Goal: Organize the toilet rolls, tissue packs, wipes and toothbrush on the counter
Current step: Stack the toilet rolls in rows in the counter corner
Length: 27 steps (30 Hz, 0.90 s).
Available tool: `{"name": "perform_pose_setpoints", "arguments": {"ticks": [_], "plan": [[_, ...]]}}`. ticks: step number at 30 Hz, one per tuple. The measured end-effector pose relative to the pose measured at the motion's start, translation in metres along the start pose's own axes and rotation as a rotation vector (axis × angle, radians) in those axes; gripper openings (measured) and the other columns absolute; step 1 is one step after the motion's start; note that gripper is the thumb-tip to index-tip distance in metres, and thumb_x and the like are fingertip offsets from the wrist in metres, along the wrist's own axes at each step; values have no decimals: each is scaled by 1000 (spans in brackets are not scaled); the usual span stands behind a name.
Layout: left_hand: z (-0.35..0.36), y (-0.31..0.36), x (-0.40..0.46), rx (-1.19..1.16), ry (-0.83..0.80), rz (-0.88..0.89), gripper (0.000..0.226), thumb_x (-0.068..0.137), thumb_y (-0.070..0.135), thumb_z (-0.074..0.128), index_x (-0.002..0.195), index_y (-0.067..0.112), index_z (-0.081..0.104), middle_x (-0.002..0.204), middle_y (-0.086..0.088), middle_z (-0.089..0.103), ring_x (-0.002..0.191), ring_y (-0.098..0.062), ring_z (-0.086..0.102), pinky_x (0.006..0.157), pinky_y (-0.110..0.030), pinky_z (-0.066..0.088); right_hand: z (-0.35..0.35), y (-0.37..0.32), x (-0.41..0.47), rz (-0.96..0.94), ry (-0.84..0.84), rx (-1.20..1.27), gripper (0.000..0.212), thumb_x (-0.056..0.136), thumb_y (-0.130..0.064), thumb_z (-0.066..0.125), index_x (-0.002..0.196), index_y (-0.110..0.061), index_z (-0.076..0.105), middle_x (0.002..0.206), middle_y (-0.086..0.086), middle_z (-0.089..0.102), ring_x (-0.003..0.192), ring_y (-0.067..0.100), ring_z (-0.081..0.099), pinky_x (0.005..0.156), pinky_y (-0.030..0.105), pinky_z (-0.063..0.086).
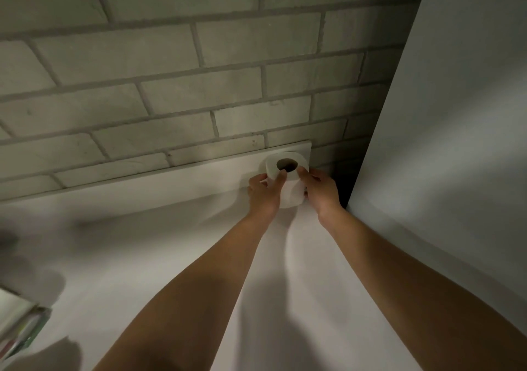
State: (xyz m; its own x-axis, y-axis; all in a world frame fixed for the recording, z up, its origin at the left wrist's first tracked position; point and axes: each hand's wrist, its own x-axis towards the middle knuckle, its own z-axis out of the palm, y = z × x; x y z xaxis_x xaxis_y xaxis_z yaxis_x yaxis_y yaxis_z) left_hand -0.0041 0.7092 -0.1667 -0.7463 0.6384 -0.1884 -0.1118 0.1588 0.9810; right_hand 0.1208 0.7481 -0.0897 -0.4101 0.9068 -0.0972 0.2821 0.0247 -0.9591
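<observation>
A white toilet roll (291,191) stands upright at the far right end of the white counter (159,228), its dark core hole facing up. It seems to sit on another white roll, whose edge shows just behind it. My left hand (263,191) grips the roll's left side with fingers curled over the top rim. My right hand (319,188) holds the right side, fingertips on the rim near the hole. Both arms stretch forward across the counter.
A grey-white brick wall (199,85) rises right behind the counter. A plain white wall (456,142) closes in on the right, with a dark gap in the corner. At the lower left edge lie blurred flat packs (20,328) with coloured print.
</observation>
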Motion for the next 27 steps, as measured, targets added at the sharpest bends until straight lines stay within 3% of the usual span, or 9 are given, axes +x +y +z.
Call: {"name": "perform_pose_setpoints", "arguments": {"ticks": [4,7,10,12,14,17,22,24,27], "plan": [[0,-3,8,23,7,-26,108,41,93,67,123,23,61,121,-8,64,104,-28,66,90,-51,57,-1,-3,-2,-2,-5,-33,35,98,-40,49,115,-12,63,103,5,61,101,26,60,93,41,53],[-3,17,-12,52,-4,-43,102,52,90,61,127,21,59,126,-8,61,110,-27,63,97,-48,53,-2,-5,-5,10,-5,-6,35,97,-39,51,115,-12,63,106,6,63,98,23,59,86,35,51],[-11,35,-39,89,-20,-23,95,65,79,55,135,15,53,135,-7,56,117,-25,58,104,-42,48,-5,-6,-17,1,-1,-6,33,97,-34,51,108,-6,64,100,8,62,93,23,58,88,38,48],[-19,43,-56,93,-27,-1,76,85,63,56,142,14,46,141,-5,50,124,-24,53,103,-33,43,-7,-5,-30,-10,17,1,29,98,-28,51,106,-4,64,98,8,60,92,22,56,88,39,46],[-34,47,-76,90,-18,-3,62,96,47,55,145,13,40,140,-4,47,125,-24,51,103,-34,43,-7,-5,-50,-15,21,50,20,97,-25,52,104,-9,63,98,5,60,89,18,55,84,35,43],[-61,52,-108,92,-12,10,51,98,39,56,141,15,45,135,-3,53,122,-20,53,104,-35,44,-1,-5,-82,2,-20,134,8,96,-25,55,98,-21,61,102,2,62,88,12,57,85,33,43],[-127,56,-178,137,104,97,29,97,26,60,125,16,58,109,-1,61,98,-16,57,86,-28,45,29,-11,-144,27,-173,145,22,94,-19,56,113,-16,66,111,1,64,107,20,60,100,33,45],[-158,55,-206,200,167,125,23,97,26,60,119,20,60,101,3,60,86,-11,57,72,-20,44,45,-13,-169,48,-237,150,18,92,-20,61,107,-15,69,106,0,67,105,21,63,102,36,47],[-207,52,-247,283,284,171,13,97,27,60,110,27,60,95,9,61,77,1,57,62,-6,41,73,-15,-206,75,-361,139,8,89,-21,65,94,-15,69,93,1,69,91,21,66,91,33,51]]}}
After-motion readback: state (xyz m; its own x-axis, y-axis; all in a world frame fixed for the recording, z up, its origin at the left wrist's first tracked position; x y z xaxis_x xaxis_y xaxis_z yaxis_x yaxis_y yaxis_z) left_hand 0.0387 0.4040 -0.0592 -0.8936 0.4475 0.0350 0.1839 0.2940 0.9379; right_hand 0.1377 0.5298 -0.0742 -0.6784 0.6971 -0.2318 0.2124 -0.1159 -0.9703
